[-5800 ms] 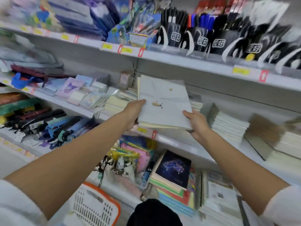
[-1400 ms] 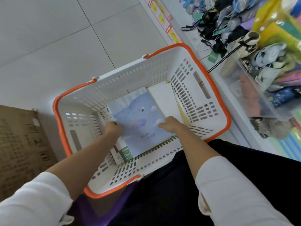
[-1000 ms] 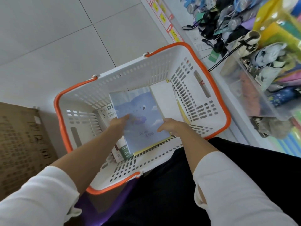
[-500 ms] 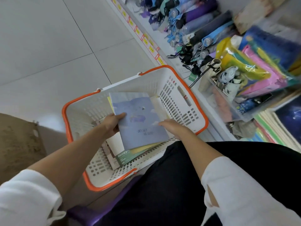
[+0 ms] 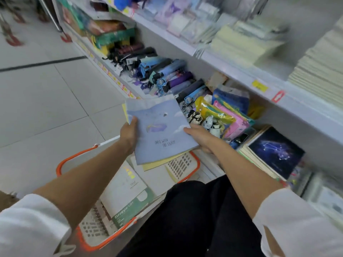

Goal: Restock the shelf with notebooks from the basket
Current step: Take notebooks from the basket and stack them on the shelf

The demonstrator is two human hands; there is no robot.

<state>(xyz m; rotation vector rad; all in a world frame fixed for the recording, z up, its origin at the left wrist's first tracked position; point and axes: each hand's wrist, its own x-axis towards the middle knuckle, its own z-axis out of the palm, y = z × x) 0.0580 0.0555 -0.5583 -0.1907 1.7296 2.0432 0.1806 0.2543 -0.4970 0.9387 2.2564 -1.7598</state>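
You're gripping the notebooks [image 5: 159, 134] in left hand [image 5: 128, 133] and right hand [image 5: 201, 137]; the shelf [image 5: 298, 108] is lying up-right of them.

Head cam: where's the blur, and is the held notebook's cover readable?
Head view: blue notebook is sharp, cover text roughly legible; pale notebook stacks on the upper shelf and the top-left corner are smeared by motion blur; lower-right edge is soft too; lighting is soft and even, no hard shadows.
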